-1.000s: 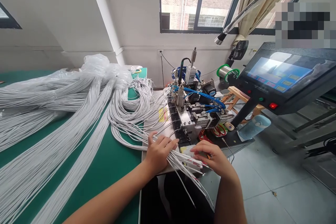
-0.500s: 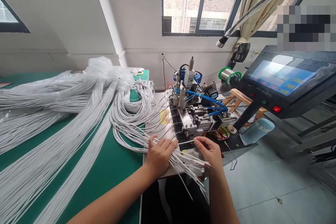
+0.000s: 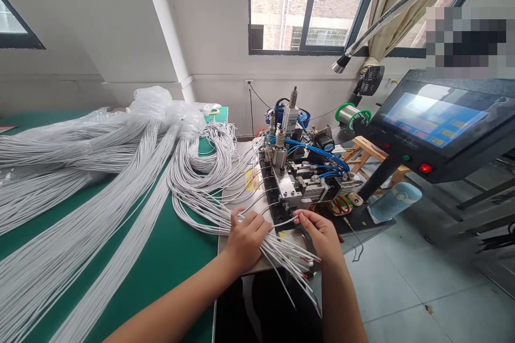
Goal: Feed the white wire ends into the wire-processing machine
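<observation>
**Pinching one white cable [image 3: 286, 221] apart from the white cable bundle [image 3: 285, 253]**

Gripping that single cable near its tip with the right hand [image 3: 319, 231], with thumb and fingertips closed on it, right at the near end of the pneumatic bench machine [image 3: 287, 181]. Clasping the bundle from above with the left hand [image 3: 248, 237], palm down, with fingers curled over the strands; not being able to tell how firmly, with the underside hidden. Bridging the gap between both hands with the single cable, on a slight upward slant. Fanning loose ends, some marked red, past the bench's near edge, and trailing the remaining lengths back in loops over the green tabletop [image 3: 177, 278], near the plastic wrapping [image 3: 155, 101].

Judging by the slim form and smooth curves, probably handling as light, springy and bendable, perhaps rolling slightly between fingers. Calling, most likely, for a pinch just behind the tip, avoiding the end itself as the likeliest fragile part; calling also for a broad, flat hold across the bundle, where running parallel and tending to slide or splay.
</observation>
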`<state>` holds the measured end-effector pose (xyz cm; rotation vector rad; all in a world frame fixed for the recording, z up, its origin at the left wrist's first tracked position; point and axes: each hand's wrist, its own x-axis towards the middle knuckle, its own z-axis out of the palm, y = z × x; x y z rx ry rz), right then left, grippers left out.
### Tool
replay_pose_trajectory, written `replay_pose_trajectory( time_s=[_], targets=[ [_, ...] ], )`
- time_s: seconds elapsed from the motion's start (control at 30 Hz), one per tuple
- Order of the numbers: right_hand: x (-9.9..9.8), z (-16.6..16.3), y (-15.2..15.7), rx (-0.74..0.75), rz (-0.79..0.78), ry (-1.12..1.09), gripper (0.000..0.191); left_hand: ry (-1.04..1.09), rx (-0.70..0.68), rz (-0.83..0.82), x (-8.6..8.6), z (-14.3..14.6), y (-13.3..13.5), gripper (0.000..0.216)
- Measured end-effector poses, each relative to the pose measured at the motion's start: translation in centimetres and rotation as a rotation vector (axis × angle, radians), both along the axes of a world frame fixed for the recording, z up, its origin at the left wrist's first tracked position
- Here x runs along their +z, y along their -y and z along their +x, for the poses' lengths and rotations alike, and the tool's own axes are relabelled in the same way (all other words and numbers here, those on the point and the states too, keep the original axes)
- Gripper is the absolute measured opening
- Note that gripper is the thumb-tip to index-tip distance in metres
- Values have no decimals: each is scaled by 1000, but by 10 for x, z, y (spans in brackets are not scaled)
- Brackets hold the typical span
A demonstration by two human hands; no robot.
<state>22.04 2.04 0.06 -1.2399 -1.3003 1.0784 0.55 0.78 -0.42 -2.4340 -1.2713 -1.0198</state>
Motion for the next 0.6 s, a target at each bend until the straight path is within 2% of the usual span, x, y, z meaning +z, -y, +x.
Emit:
replay_pose_trajectory(
  time_s=[0.1, 0.27, 0.33, 0.6],
  targets=[
    [-1, 7, -2, 56, -28, 32, 34, 5, -13, -17, 2, 0, 0, 25],
    [-7, 13, -8, -26, 88, 361, 23, -17, -42, -11, 4, 0, 0, 35],
    [-9, 14, -10, -17, 127, 437, 22, -37, -37, -7, 3, 0, 0, 37],
    [-7, 16, -14, 25, 204, 525, 25, -64, -14, -57, 0, 1, -3, 39]
  ],
)
